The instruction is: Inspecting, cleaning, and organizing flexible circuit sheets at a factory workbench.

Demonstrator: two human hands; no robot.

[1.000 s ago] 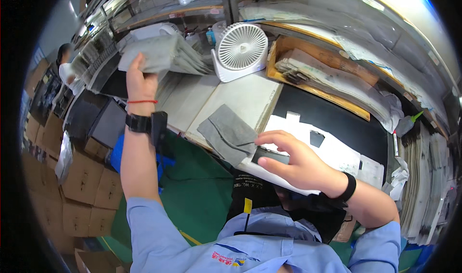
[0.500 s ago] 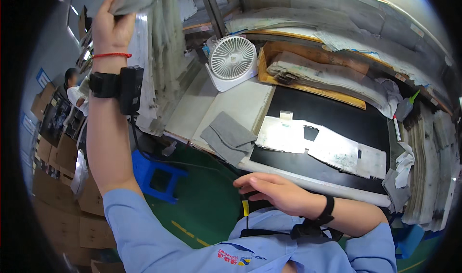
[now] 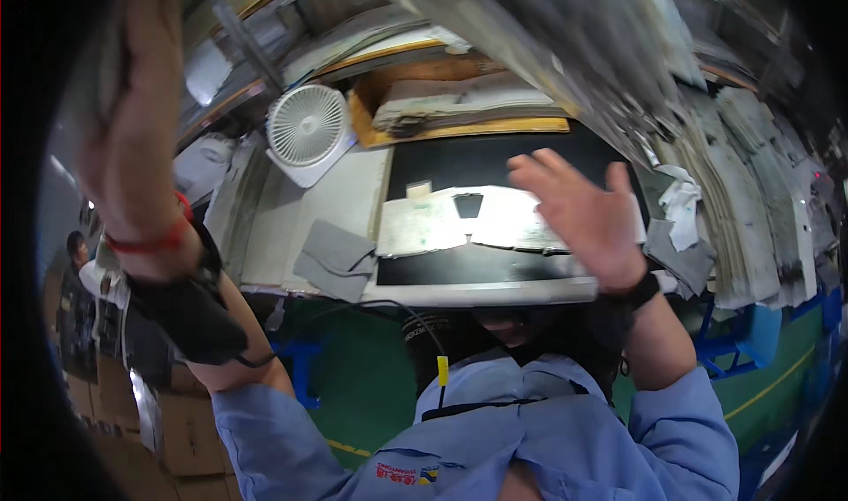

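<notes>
My left hand [image 3: 146,121] is raised at the upper left, close to the camera and smeared by motion. A grey blur lies along its outer side, and I cannot make out whether the fingers hold anything. With fingers spread and nothing in them, my right hand [image 3: 587,214] hovers over the right part of a flat, pale metallic panel [image 3: 424,221], hiding some of it. That panel has a dark cut-out in the middle and lies on a black work surface [image 3: 433,271]. To its left is a folded grey cloth [image 3: 334,262].
A white fan [image 3: 309,125] stands at the back left. Beside it, a wooden tray [image 3: 468,130] holds stacked grey sheets. Blurred grey sheets [image 3: 530,50] loom across the top. More sheets [image 3: 742,192] stand at right, near a crumpled white cloth [image 3: 680,205]. A black cable [image 3: 397,309] trails from my left wrist.
The view has turned to the right. My right hand has risen from in front of my body to over the panel, fingers now spread. Blurred grey sheets now cover the upper middle.
</notes>
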